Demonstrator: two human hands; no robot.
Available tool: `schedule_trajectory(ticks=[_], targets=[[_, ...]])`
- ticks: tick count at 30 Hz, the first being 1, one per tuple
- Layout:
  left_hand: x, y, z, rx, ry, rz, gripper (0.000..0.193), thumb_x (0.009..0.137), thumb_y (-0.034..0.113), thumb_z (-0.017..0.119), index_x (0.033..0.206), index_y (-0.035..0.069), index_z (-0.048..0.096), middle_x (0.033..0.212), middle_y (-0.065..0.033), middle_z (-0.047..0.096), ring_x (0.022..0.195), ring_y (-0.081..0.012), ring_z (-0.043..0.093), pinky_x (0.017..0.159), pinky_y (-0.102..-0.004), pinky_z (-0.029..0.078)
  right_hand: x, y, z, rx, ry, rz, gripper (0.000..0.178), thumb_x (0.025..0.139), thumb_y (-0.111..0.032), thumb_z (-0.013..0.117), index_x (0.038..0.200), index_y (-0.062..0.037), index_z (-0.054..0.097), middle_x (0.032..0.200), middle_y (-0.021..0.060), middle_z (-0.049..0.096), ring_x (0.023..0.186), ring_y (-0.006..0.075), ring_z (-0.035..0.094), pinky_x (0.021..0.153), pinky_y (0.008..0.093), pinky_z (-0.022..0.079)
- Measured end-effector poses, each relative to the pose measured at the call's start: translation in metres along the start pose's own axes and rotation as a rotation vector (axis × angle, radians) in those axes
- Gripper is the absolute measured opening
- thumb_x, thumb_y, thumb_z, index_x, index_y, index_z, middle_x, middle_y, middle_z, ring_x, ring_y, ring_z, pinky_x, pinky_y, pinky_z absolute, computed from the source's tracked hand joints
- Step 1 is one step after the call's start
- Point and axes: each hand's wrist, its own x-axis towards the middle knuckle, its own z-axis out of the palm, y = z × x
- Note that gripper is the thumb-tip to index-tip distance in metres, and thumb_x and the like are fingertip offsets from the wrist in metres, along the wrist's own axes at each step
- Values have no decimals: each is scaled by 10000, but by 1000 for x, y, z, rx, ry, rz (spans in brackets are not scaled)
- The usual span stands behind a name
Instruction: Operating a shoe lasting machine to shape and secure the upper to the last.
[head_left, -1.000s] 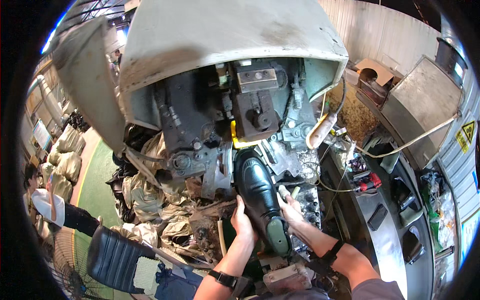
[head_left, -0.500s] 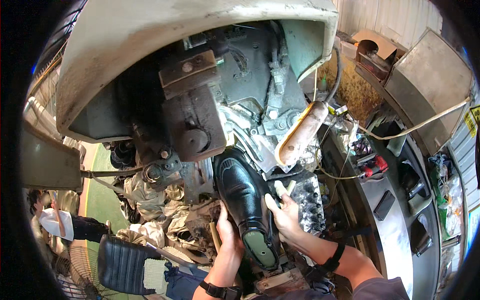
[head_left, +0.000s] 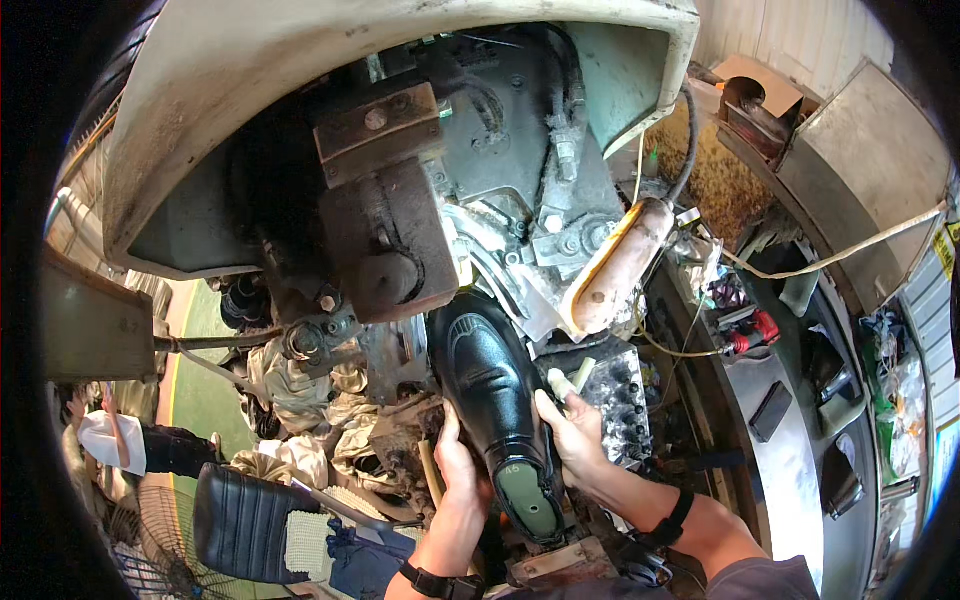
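A glossy black shoe upper [head_left: 490,375] is stretched over a green shoe last [head_left: 527,500], whose top shows in the heel opening. Its toe points away from me and reaches in under the machine head [head_left: 388,240]. My left hand [head_left: 458,465] grips the left side near the heel, fingers partly hidden beneath the shoe. From the other side my right hand [head_left: 578,432] holds it, thumb pressed along the edge. Pale coverings wrap some of the right fingertips. The shoe's underside and the toe's far tip are hidden.
A lit lamp [head_left: 622,265] hangs right of the toe. Farther right, a workbench [head_left: 770,470] bears a dark phone-like slab [head_left: 770,411], a red tool [head_left: 755,330] and more black shoes [head_left: 842,475]. Crumpled cloth [head_left: 300,400] and a black chair [head_left: 250,520] lie left. Another person [head_left: 112,440] is at far left.
The view has shifted slightly. The shoe has tilted a little, with its heel end slightly lower and farther right. Both hands keep hold of it.
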Motion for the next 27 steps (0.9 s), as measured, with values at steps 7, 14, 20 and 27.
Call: schedule_trajectory(ticks=[7,14,20,27], targets=[[-2,7,0,-84,-85,-56,500,1040,447,449,1276,29,588,1191,-131,677,1003,-283,683,905,-423,560,-2,-4,10,73,9,46,612,925,-82,710,1450,28,414,1178,83,655,944,119,642,826,254,527],[2,6,-4,-46,-18,-25,485,1034,432,467,1271,29,596,1200,-138,676,1000,-289,683,891,-420,559,3,6,5,50,5,64,487,934,-101,705,1373,-5,515,1116,55,671,915,106,644,787,236,522],[19,1,-21,-63,-17,91,476,1006,374,553,1314,13,580,1257,-108,652,1084,-260,641,954,-384,514,3,15,10,129,6,135,443,952,-136,688,1358,-44,535,1091,52,684,905,125,653,779,264,535],[28,-11,-29,-29,13,148,445,1030,381,492,1336,68,573,1290,-83,639,1119,-248,625,999,-380,483,15,16,-2,106,-17,171,411,952,-143,687,1334,-69,555,1048,46,689,880,133,653,755,283,546]])
